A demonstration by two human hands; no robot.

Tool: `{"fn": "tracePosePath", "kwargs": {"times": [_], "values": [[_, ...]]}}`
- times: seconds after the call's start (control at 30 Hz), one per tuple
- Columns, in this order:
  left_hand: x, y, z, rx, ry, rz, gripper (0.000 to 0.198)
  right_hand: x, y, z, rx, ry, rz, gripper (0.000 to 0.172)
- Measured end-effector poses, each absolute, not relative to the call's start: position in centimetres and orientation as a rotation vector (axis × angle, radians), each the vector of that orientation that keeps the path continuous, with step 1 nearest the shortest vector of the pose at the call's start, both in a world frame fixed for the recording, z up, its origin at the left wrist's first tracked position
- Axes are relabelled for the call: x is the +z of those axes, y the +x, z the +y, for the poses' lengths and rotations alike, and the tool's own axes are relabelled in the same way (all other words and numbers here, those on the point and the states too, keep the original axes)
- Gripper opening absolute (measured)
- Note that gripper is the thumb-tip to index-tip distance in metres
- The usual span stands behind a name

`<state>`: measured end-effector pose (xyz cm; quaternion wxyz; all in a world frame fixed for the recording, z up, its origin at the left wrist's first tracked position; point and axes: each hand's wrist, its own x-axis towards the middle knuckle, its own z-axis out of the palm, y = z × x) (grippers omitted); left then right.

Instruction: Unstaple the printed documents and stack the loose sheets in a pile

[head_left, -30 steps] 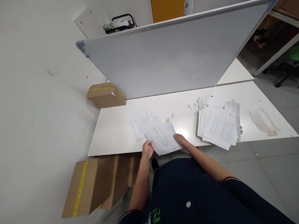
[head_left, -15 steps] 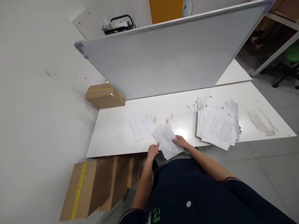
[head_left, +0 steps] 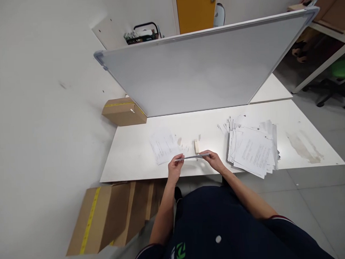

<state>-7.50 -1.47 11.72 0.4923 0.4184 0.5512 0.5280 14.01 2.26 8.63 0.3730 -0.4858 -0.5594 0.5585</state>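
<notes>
Held edge-on above the front of the white table [head_left: 134,161] is a thin stack of paper sheets [head_left: 192,157]. My left hand [head_left: 175,168] grips its left end, and my right hand [head_left: 214,161] pinches its right end. Just beyond the stack lies a small cream-coloured block [head_left: 196,146], too small to name. Flat on the table to the left are printed sheets [head_left: 164,146]. A thick, untidy pile of printed papers [head_left: 251,147] sits to the right of my right hand, some sheets sticking out over the front edge.
A whiteboard [head_left: 198,72] stands across the back of the table. One cardboard box [head_left: 123,112] is at the back left corner. Several more cardboard boxes [head_left: 90,219] stand below the table's left front edge. Loose paper strips [head_left: 227,123] lie behind the pile.
The sheets have been lifted and turned from nearly flat to edge-on. My left hand has closed on their left end, and the cream block now shows more fully.
</notes>
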Motion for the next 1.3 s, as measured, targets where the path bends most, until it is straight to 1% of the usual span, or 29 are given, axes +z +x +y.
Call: {"fn": "tracePosePath", "kwargs": {"times": [0.07,0.13,0.33,0.57,0.73,0.93,1.1,1.23,1.3], "values": [[12.0,-7.0,-1.6,1.264,1.092,1.357,0.026,8.2,14.3,2.1,1.394,-1.245,-1.435,0.026],[11.7,-6.5,-1.5,1.258,1.110,1.374,0.024,7.3,14.5,1.9,1.368,-1.265,-1.419,0.027],[10.4,-5.3,-0.9,1.208,1.043,1.367,0.027,4.6,14.5,1.6,1.366,-1.316,-1.382,0.034],[10.8,-5.4,-0.8,1.205,1.134,1.398,0.026,4.5,14.5,1.7,1.326,-1.332,-1.391,0.031],[10.4,-5.3,-0.7,1.229,1.131,1.434,0.023,4.3,14.5,1.6,1.309,-1.356,-1.437,0.032],[10.5,-5.2,-0.9,1.229,1.131,1.424,0.024,4.7,14.5,1.5,1.246,-1.433,-1.552,0.027],[10.4,-5.1,-1.0,1.276,1.044,1.439,0.026,7.1,14.8,1.9,1.123,-1.455,-1.690,0.026],[9.2,-5.1,-1.1,1.393,0.855,1.360,0.026,12.2,15.5,2.7,0.980,-1.433,-1.867,0.023],[8.2,-5.3,-1.3,1.390,0.784,1.332,0.028,15.1,15.7,2.9,0.727,-1.482,-2.268,0.024]]}}
